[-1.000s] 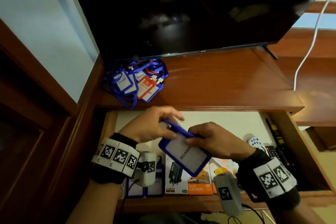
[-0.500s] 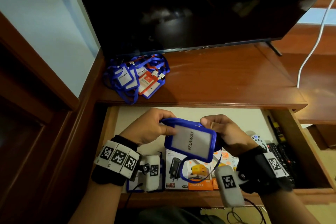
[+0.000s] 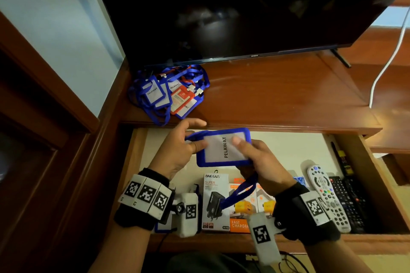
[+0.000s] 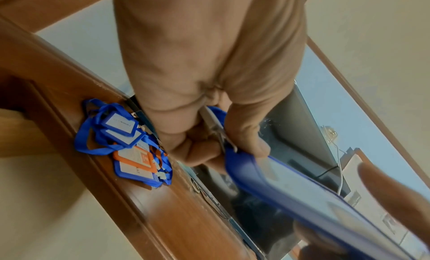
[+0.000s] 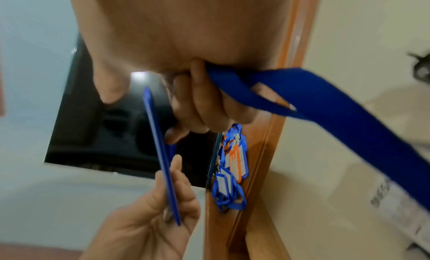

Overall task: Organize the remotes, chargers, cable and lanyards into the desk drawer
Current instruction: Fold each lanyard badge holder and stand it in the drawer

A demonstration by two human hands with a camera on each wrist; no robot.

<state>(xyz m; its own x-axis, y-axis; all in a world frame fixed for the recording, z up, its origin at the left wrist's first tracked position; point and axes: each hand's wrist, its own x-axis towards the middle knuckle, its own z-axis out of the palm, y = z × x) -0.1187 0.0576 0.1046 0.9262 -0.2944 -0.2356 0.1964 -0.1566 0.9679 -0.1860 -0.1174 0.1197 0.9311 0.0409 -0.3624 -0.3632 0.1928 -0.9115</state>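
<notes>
Both hands hold a blue badge holder (image 3: 224, 147) marked PELAWAT flat above the open drawer (image 3: 137, 157). My left hand (image 3: 188, 139) pinches its left end at the clip (image 4: 221, 135). My right hand (image 3: 250, 153) grips the right end, thumb on the card face, with the blue strap (image 3: 240, 191) gathered under its fingers (image 5: 209, 105). A pile of blue and orange lanyards (image 3: 168, 93) lies on the desk top at the left. Charger boxes (image 3: 215, 201) and remotes (image 3: 326, 195) lie in the drawer's front.
A dark TV (image 3: 221, 11) stands on the wooden desk (image 3: 288, 95), with a white cable (image 3: 386, 68) at the right. The drawer's pale liner (image 3: 288, 150) shows behind the boxes. Another blue badge (image 3: 163, 227) lies at the drawer's front left.
The badge holder has turned from tilted to lying flat, face up, and risen toward the desk edge. The strap loop is now drawn up under my right hand.
</notes>
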